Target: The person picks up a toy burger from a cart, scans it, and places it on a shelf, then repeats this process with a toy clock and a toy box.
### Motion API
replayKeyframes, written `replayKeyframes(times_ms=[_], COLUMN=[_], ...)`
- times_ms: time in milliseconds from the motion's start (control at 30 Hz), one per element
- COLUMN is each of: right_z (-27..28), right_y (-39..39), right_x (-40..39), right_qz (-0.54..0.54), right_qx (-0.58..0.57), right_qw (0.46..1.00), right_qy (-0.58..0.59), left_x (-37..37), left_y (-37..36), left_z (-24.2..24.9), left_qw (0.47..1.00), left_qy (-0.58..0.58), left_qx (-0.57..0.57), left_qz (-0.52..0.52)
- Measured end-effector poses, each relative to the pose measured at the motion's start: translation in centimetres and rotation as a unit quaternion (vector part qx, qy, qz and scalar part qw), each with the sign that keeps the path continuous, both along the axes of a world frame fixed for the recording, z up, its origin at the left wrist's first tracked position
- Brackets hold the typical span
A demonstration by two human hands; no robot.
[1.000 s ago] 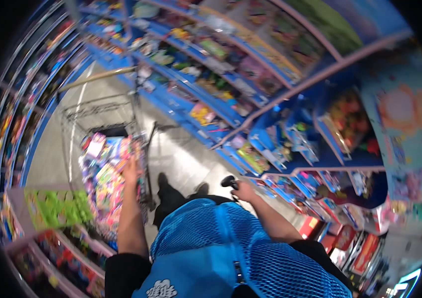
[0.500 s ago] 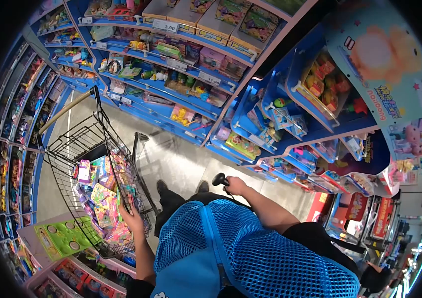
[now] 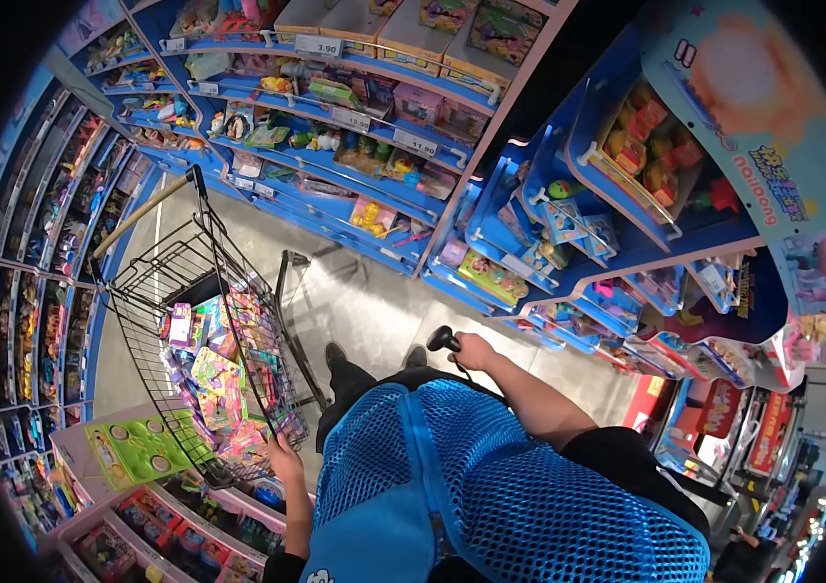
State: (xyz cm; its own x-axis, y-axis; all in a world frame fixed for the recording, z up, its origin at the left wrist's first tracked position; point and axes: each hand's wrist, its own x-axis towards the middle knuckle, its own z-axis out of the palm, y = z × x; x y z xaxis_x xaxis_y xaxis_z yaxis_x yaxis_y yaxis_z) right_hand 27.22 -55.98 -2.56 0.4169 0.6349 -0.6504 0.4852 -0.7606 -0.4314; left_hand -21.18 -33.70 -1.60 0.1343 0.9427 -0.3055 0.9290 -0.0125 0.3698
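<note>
My left hand (image 3: 286, 461) is at the near side of a black wire shopping cart (image 3: 131, 335), its fingers bent around the rim. Packaged toys (image 3: 223, 374) in bright colours fill the bottom of the basket, most of them pink, purple and yellow. My right hand (image 3: 477, 354) is closed around the handle of a black barcode scanner (image 3: 444, 339), held out in front of my body. Its rounded head points left, and a thin cord or strap hangs below the hand.
Blue shelves (image 3: 335, 199) of toys with price tags run along the far side. A display stand (image 3: 617, 262) with blue shelves stands on the right. A green toy package (image 3: 138, 450) sits beside the cart, above pink bins (image 3: 146, 520). Grey floor (image 3: 364, 301) lies between the cart and the shelves.
My left hand has slid back along the cart's side toward its near end. The whole scene has shifted slightly right with my head. The right hand still holds the scanner.
</note>
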Motion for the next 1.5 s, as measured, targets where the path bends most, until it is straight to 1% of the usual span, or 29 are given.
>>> replayKeyframes(times_ms=[100, 133, 167, 233, 267, 333, 367, 400, 433, 500, 533, 633, 667, 767, 833, 900, 967, 1033, 1067, 1167, 1200, 1267, 1300, 1333, 1367, 1400, 1433, 1467, 1500], right_z=[0.5, 0.7, 0.7, 0.2, -0.1, -0.1, -0.2, 0.2, 0.5, 0.0, -0.2, -0.5, -0.5, -1.3, -1.6, -1.9, -1.5, -0.4, -0.4, 0.2, 0.1, -0.6, -1.3, -2.6, -1.9, -0.1, 0.7, -0.1, 1.1], right_y=[-0.3, -0.6, -0.8, -1.5, -2.0, -2.6, -2.9, -3.0, -3.2, -3.7, -4.0, -4.7, -4.8, -5.3, -5.3, -5.3, -5.2, -5.0, -5.1, -5.4, -5.7, -6.2, -6.6, -7.2, -7.1, -6.6, -6.3, -6.5, -6.1], right_x=[0.2, 0.2, 0.3, 0.5, 0.5, 0.5, 0.4, 0.4, 0.4, 0.1, -0.1, -0.7, -0.8, -1.2, -1.1, -1.1, -0.9, -0.6, -0.6, -0.5, -0.3, 0.0, 0.0, 0.5, 0.7, 0.5, 0.6, 0.8, 0.5], right_qz=[-0.016, -0.025, -0.034, -0.048, -0.058, -0.078, -0.096, -0.113, -0.129, -0.135, -0.140, -0.146, -0.146, -0.127, -0.128, -0.126, -0.132, -0.138, -0.142, -0.138, -0.142, -0.129, -0.136, -0.116, -0.130, -0.145, -0.129, -0.092, -0.093], right_qx=[-0.008, -0.004, 0.000, 0.014, 0.024, 0.040, 0.022, 0.003, -0.016, -0.021, -0.022, -0.025, -0.027, 0.038, 0.035, 0.039, 0.020, -0.015, -0.015, -0.018, -0.010, 0.009, 0.035, 0.054, 0.043, 0.074, 0.068, 0.082, 0.080], right_qw=[1.000, 1.000, 0.999, 0.999, 0.998, 0.996, 0.995, 0.993, 0.991, 0.990, 0.989, 0.988, 0.987, 0.991, 0.991, 0.991, 0.991, 0.989, 0.988, 0.989, 0.989, 0.991, 0.990, 0.991, 0.988, 0.985, 0.988, 0.992, 0.992], right_qy=[0.006, 0.005, 0.005, -0.005, -0.011, -0.021, -0.001, 0.019, 0.039, 0.043, 0.046, 0.054, 0.057, 0.022, 0.020, 0.012, 0.026, 0.048, 0.054, 0.050, 0.045, 0.044, 0.033, 0.035, 0.064, 0.056, 0.045, 0.003, -0.003], left_x=[-0.4, -2.3, -2.8, -2.1, -1.6, -1.6, -1.7, -1.2, -0.7, 0.1, 0.5, 0.8, 1.0, 2.7, 2.8, 2.5, 1.8, 2.3, 2.6, 1.8, 1.0, 2.6, 2.8, 3.8, 3.5, 1.7, 2.2, 5.9, 5.9], left_y=[1.0, 1.9, 2.4, 3.6, 3.4, 3.9, 4.1, 3.9, 3.9, 3.8, 3.6, 4.1, 3.8, 3.4, 3.5, 4.5, 5.6, 6.2, 6.5, 8.5, 9.7, 9.5, 9.8, 9.8, 10.1, 10.7, 10.0, 7.9, 7.7], left_z=[-1.3, -4.5, -5.2, -4.2, -3.8, -4.2, -4.4, -4.0, -3.7, -3.2, -3.1, -3.1, -3.4, -2.2, -2.6, -3.5, -4.4, -5.2, -5.7, -8.4, -9.2, -8.4, -7.9, -6.5, -6.9, -9.7, -8.7, -1.0, 0.0], left_qw=[0.997, 0.997, 0.994, 0.980, 0.976, 0.979, 0.980, 0.984, 0.983, 0.980, 0.982, 0.985, 0.981, 0.985, 0.981, 0.975, 0.964, 0.949, 0.958, 0.918, 0.919, 0.860, 0.852, 0.827, 0.836, 0.848, 0.917, 0.972, 0.988], left_qy=[-0.056, -0.065, -0.088, -0.132, -0.159, -0.144, -0.136, -0.138, -0.127, -0.108, -0.115, -0.092, -0.127, -0.124, -0.154, -0.164, -0.171, -0.200, -0.173, -0.250, -0.223, -0.375, -0.388, -0.396, -0.380, -0.374, -0.293, -0.178, -0.121], left_qx=[-0.026, -0.009, -0.053, -0.140, -0.137, -0.137, -0.138, -0.110, -0.123, -0.149, -0.131, -0.138, -0.127, -0.079, -0.067, -0.092, -0.151, -0.159, -0.119, -0.169, -0.219, -0.226, -0.238, -0.267, -0.263, -0.260, -0.171, -0.078, -0.036], left_qz=[0.045, 0.028, 0.037, 0.053, 0.061, 0.046, 0.039, 0.033, 0.046, 0.076, 0.079, 0.051, 0.073, 0.094, 0.095, 0.117, 0.137, 0.184, 0.195, 0.258, 0.239, 0.263, 0.258, 0.296, 0.296, 0.270, 0.211, 0.135, 0.089])
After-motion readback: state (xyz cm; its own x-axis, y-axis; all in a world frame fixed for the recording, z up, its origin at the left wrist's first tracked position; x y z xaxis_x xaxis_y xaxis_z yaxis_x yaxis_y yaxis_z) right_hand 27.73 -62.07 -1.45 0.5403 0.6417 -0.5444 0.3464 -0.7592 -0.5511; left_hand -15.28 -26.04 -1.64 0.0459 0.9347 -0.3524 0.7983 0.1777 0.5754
